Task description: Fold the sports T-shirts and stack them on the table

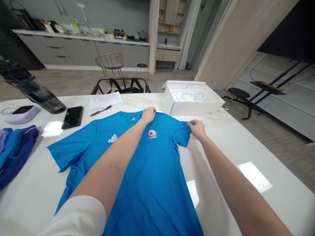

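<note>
A blue short-sleeved T-shirt (152, 170) lies spread front side up, its collar at the far side and its lower part running out of the picture toward me. My left hand (149, 114) is closed on the shirt's collar and shoulder edge, right of the neck opening. At the end of the right-hand sleeve, my right hand (197, 128) pinches the cuff's upper corner. The forearm of my left arm crosses the chest and hides part of the white lettering. A round red and white badge (152, 133) shows on the chest. The other sleeve lies flat at the left.
Behind the shirt stands an open white box (194, 109) on the white table (248, 144). A phone (72, 117), a pen (100, 110), a paper sheet (105, 100) and a dark bottle (46, 98) lie or stand left. Folded clothes (18, 150) are at the left edge.
</note>
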{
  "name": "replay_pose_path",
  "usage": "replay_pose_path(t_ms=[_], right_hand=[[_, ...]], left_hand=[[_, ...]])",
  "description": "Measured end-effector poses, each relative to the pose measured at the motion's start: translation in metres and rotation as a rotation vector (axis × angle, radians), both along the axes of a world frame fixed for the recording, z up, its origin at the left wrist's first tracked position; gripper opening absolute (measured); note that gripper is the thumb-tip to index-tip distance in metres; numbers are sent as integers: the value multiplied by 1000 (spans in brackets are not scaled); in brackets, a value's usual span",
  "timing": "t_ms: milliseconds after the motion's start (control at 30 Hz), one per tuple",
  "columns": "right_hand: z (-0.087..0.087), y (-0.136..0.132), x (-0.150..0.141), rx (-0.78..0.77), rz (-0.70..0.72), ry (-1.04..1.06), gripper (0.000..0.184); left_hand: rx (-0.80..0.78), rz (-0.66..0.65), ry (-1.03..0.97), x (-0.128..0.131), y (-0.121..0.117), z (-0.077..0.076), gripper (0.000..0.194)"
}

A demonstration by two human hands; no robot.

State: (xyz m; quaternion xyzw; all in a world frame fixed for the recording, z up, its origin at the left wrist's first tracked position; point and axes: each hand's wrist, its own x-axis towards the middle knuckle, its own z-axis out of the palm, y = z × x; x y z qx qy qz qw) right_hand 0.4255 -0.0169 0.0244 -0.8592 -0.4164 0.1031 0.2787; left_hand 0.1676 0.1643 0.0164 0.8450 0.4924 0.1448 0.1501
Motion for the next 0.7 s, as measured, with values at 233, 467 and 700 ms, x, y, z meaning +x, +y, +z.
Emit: replay_pose_path(t_ms=[233,467,700], right_hand=[[-5,3,-1,-85,-20,-71,22],[-4,11,-17,-40,-47,-98,27],[11,2,-19,-24,-38,-73,27]], left_hand=[[90,30,-120,-46,-13,8,31],[140,5,63,-87,-37,4,40],[56,15,59,-32,-12,21,38]])
